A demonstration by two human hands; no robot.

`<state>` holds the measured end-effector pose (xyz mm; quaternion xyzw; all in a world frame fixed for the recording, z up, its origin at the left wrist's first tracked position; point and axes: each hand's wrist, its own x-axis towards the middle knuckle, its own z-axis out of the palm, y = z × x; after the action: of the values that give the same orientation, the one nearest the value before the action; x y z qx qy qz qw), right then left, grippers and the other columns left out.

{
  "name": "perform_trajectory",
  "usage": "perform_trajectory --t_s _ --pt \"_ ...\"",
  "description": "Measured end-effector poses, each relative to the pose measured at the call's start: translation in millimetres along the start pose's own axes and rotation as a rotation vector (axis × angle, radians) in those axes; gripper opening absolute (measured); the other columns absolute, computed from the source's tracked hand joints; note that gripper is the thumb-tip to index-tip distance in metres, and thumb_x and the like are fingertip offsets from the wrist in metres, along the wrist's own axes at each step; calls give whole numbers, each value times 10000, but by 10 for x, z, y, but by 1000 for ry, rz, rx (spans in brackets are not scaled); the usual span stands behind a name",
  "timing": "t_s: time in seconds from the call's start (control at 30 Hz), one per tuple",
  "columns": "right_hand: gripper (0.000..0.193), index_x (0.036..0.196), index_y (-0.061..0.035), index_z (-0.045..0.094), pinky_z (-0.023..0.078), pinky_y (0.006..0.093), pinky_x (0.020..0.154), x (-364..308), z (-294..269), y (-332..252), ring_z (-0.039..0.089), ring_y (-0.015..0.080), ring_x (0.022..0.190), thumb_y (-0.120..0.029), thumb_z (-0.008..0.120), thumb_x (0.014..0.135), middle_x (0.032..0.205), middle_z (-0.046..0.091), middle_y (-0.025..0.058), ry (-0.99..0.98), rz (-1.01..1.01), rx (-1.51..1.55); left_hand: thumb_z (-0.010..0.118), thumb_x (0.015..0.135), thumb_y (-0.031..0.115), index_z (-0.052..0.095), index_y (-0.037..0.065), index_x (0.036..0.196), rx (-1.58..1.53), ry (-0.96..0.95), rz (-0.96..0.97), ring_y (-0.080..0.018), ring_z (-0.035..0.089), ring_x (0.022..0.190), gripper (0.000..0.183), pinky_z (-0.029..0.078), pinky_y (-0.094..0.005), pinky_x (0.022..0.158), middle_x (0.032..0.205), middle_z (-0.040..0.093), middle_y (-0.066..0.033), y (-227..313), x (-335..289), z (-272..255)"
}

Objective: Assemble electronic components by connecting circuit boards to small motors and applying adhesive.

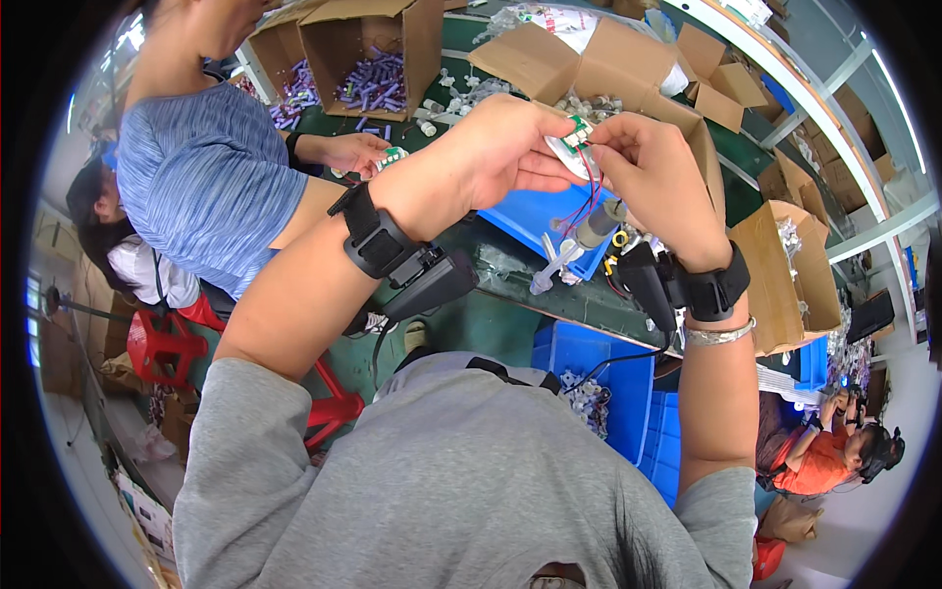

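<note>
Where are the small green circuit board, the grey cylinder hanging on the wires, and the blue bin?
green circuit board point(579, 130), head view, on its top face between the fingertips.
grey cylinder point(595, 226), head view, mid body.
blue bin point(535, 211), head view, on its bare side wall.

Small green circuit board point(579, 129) held aloft, red wires point(589, 191) dangling
</note>
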<state>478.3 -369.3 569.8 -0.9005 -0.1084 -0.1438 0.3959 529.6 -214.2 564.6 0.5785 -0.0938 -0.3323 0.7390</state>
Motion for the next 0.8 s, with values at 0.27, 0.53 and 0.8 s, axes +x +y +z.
perform_trajectory --t_s 0.27,0.53,0.8 --pt "93 752 37 560 431 296 549 -55 121 -106 562 189 579 -46 541 715 643 572 129 150 71 64 520 820 198 567 -2 882 166 24 145 -115 598 706 215 453 -207 596 801 614 -77 6 -74 13" --pt "36 746 21 522 407 328 558 -167 194 -179 521 258 613 7 538 717 691 522 138 355 -130 -37 521 833 200 562 -12 932 452 50 315 -82 577 690 237 470 -197 620 787 602 -54 38 -187 97" --pt "55 771 18 523 433 294 575 -330 103 -249 534 217 642 23 552 725 719 527 115 362 -161 66 516 840 166 543 -25 917 646 16 539 -53 537 686 208 455 -187 610 761 578 -24 10 -288 85"
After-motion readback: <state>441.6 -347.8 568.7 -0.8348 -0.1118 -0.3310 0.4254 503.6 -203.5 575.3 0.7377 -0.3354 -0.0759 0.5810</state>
